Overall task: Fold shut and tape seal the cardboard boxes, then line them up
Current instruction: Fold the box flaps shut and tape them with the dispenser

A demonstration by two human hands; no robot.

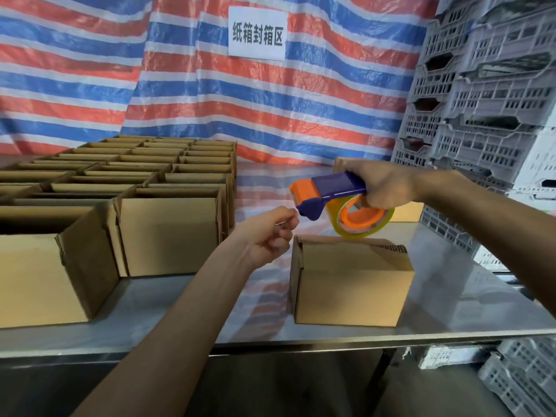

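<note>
A small cardboard box (352, 284) with its flaps folded down stands on the steel table (469, 299) in front of me. My right hand (382, 185) grips a blue and orange tape dispenser (331, 194) holding a yellowish tape roll (365, 219), raised just above the box's top. My left hand (270, 233) is at the dispenser's mouth, thumb and finger pinched together as if on the clear tape end; the tape itself is too thin to make out.
Several open cardboard boxes (168, 239) stand in rows across the table's left half. Another box (406, 210) sits behind my right hand. Grey plastic crates (487, 94) are stacked at the right. A striped tarp (270, 109) hangs behind the table.
</note>
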